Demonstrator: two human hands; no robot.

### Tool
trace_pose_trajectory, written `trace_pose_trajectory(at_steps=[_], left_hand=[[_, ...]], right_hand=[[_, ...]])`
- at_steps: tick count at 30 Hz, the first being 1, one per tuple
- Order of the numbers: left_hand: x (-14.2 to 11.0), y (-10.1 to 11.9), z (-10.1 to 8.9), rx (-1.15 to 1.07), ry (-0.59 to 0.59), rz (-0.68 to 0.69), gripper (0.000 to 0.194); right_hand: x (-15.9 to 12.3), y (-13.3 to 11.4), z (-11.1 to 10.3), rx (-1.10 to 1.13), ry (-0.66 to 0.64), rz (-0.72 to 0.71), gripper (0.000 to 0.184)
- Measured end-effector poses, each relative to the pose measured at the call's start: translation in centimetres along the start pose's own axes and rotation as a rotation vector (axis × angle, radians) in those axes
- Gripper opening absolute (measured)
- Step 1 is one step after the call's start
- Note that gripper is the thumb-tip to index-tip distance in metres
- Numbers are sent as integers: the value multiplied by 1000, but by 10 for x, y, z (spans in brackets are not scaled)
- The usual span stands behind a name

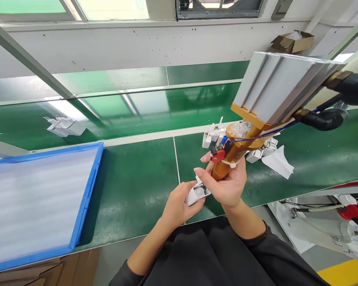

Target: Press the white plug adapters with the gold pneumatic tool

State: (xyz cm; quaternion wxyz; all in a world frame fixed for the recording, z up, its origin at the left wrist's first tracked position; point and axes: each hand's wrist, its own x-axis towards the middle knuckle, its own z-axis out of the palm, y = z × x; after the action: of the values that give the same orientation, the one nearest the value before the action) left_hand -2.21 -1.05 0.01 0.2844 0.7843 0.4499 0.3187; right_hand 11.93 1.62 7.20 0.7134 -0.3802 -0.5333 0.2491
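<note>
A small white plastic housing (197,193), its open side up with metal parts inside, is held in the fingers of my left hand (179,202). My right hand (229,182) is wrapped round the orange barrel of a dispensing gun (223,169). The barrel's lower end is right beside the housing; whether they touch is hidden by my right thumb. A red switch (217,155) is fixed to the barrel with a tie. Above it sits the gun's large grey metal block (280,85), with black hoses (325,119) on its right.
Several white housings (207,139) lie on the green bench (131,190) behind the gun, near a white scrap (279,162). More stand on the green conveyor belt (66,126) at left. A blue-rimmed tray (88,194) with a white sheet fills the left side. A cardboard box (298,43) is at the back.
</note>
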Motion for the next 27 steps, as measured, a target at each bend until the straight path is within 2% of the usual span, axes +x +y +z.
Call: trace_pose_trajectory(at_steps=[7,18,27], left_hand=[[4,6,-8,18,-30,48,27],[2,5,-2,-9,-48,0,25],[-1,-1,26,-104,-27,-137,28]], right_hand=[[-2,6,-5,-2,-13,24,25],[-3,7,-5,16,-26,32,28],[1,-1,1,27,-30,7,37]])
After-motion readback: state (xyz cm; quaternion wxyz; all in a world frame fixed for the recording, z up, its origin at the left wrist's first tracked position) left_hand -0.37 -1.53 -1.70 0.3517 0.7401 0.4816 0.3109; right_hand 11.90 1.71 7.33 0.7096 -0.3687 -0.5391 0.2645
